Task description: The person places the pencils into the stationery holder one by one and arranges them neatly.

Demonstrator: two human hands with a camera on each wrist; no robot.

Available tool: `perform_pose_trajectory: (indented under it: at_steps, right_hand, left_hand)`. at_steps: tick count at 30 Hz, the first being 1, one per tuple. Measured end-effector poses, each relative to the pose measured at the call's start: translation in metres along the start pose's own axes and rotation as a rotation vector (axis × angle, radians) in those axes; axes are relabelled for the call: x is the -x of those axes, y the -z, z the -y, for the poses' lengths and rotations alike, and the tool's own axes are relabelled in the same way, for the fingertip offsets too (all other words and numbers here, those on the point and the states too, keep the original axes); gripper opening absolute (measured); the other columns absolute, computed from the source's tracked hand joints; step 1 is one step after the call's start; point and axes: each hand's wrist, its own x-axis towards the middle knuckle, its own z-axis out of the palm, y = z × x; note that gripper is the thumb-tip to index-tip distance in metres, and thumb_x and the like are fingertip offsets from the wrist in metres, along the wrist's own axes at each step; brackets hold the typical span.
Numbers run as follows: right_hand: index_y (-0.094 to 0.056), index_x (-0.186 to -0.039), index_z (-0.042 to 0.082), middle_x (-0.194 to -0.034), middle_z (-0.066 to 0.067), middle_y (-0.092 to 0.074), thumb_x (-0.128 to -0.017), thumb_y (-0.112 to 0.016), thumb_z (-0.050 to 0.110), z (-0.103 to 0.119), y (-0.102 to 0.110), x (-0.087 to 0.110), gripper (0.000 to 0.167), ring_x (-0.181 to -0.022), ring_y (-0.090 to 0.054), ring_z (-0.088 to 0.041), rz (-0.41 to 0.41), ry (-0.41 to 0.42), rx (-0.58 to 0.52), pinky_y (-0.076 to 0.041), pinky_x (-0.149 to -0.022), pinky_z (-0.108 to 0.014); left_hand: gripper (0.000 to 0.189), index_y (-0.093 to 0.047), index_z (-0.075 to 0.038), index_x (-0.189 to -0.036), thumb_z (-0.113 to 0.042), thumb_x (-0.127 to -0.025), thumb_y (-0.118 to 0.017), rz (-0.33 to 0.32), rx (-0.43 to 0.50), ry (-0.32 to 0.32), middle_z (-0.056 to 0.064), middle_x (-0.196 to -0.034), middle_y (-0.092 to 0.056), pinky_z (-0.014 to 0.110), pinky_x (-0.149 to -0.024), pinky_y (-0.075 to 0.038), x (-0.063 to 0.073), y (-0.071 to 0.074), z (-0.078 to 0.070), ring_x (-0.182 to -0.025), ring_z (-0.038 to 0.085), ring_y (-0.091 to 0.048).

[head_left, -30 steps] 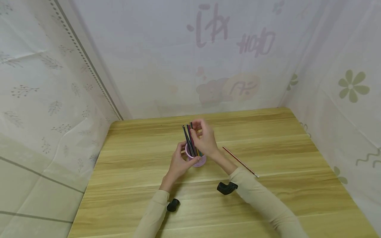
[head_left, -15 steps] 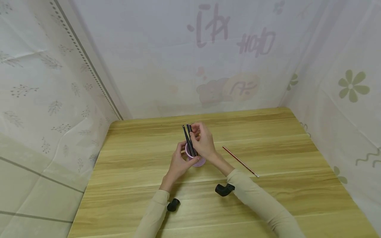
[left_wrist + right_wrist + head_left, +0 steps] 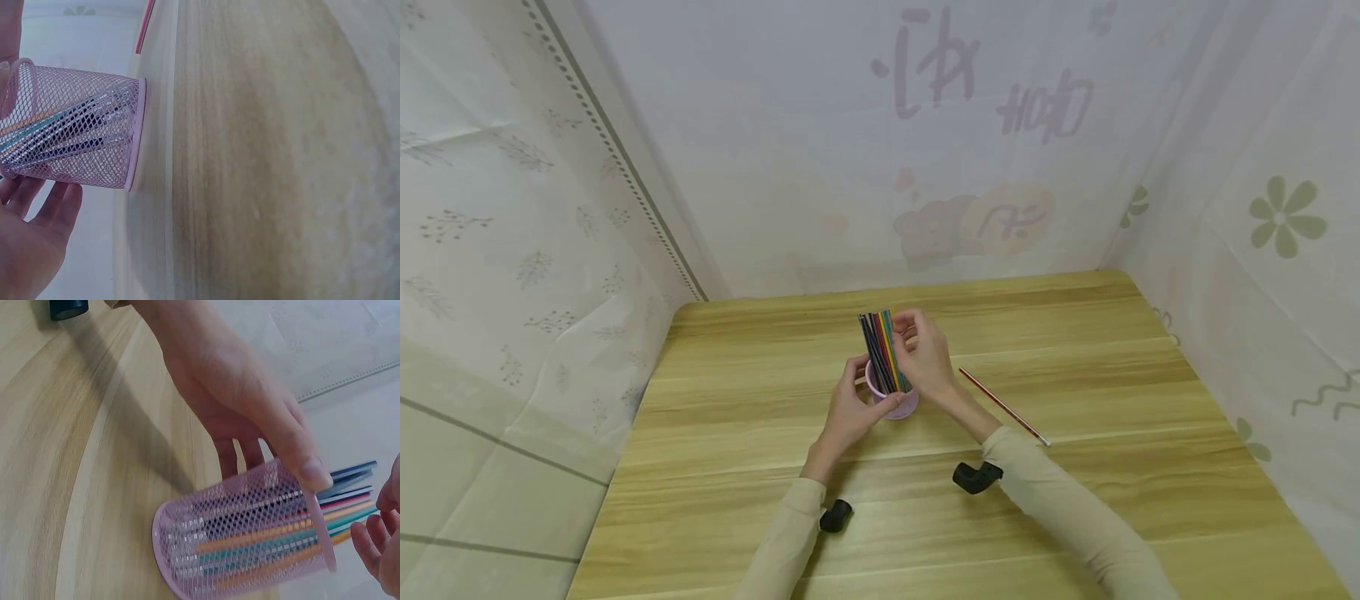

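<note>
My left hand (image 3: 853, 408) grips a pink mesh pen cup (image 3: 244, 534) near its rim, thumb at the front and fingers around the far side. Several pencils (image 3: 880, 350), dark, red, yellow and teal, lean to the left inside it, with their upper parts above the rim. The right hand (image 3: 922, 350) is at the pencils' upper ends, fingers curled around the right side of the bunch. In the right wrist view its fingertips pinch around the ends of the teal and orange pencils, partly hiding them. The mesh cup (image 3: 78, 125) also shows in the left wrist view.
A red-striped pencil (image 3: 1005, 406) with a pale end lies on the wooden table (image 3: 760, 417), right of the cup. Patterned cloth (image 3: 820, 167) hangs behind and at both sides. A black wrist mount (image 3: 977, 477) is at each sleeve.
The right hand shifts slightly toward me, then to the right along the pencil tops. The coloured pencils it covered show again in a row. My left hand keeps its grip on the cup.
</note>
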Motion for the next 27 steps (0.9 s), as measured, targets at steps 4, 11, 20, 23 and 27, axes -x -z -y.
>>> perform_pose_trajectory:
  at_steps: [4, 11, 20, 23, 27]
  right_hand:
    - [-0.06, -0.114, -0.004, -0.097, -0.016, -0.065, -0.092, -0.06, -0.006, -0.004, 0.009, 0.0, 0.022, -0.084, -0.067, -0.027, -0.022, -0.017, 0.017, -0.061, -0.065, -0.028]
    - [-0.06, -0.113, -0.005, -0.097, -0.017, -0.066, -0.091, -0.06, -0.008, -0.013, 0.028, 0.0, 0.022, -0.084, -0.067, -0.028, -0.042, -0.06, 0.024, -0.06, -0.066, -0.028]
    - [-0.06, -0.114, -0.006, -0.098, -0.017, -0.065, -0.091, -0.059, -0.007, -0.036, 0.047, 0.005, 0.023, -0.085, -0.065, -0.028, -0.055, -0.129, 0.052, -0.056, -0.066, -0.019]
    - [-0.06, -0.115, -0.007, -0.099, -0.018, -0.065, -0.091, -0.058, -0.008, -0.045, 0.053, 0.008, 0.024, -0.085, -0.065, -0.029, -0.055, -0.15, 0.073, -0.055, -0.066, -0.018]
    - [-0.061, -0.116, -0.007, -0.1, -0.018, -0.064, -0.091, -0.058, -0.007, -0.057, 0.061, 0.013, 0.024, -0.085, -0.065, -0.029, -0.055, -0.188, 0.083, -0.053, -0.066, -0.016]
  left_hand:
    - [0.076, -0.044, 0.002, -0.143, -0.007, -0.08, -0.086, -0.008, -0.007, 0.023, 0.024, -0.136, -0.057, 0.052, -0.101, -0.054, -0.003, -0.004, 0.017, -0.122, 0.039, -0.057]
    - [0.079, -0.047, -0.007, -0.142, -0.012, -0.077, -0.09, -0.033, -0.008, 0.027, 0.016, -0.134, -0.06, 0.048, -0.1, -0.056, -0.005, -0.007, 0.038, -0.122, 0.033, -0.058]
    - [0.076, -0.049, -0.011, -0.14, -0.017, -0.076, -0.091, -0.037, -0.021, 0.013, 0.01, -0.131, -0.061, 0.04, -0.098, -0.058, -0.005, -0.006, 0.039, -0.12, 0.027, -0.059]
    - [0.077, -0.048, -0.011, -0.14, -0.017, -0.076, -0.091, -0.031, -0.024, 0.023, 0.01, -0.131, -0.061, 0.04, -0.099, -0.057, -0.005, -0.006, 0.039, -0.121, 0.027, -0.059]
    - [0.077, -0.048, -0.01, -0.141, -0.016, -0.077, -0.09, -0.021, -0.012, 0.028, 0.012, -0.131, -0.061, 0.044, -0.1, -0.057, -0.005, -0.006, 0.038, -0.121, 0.029, -0.059]
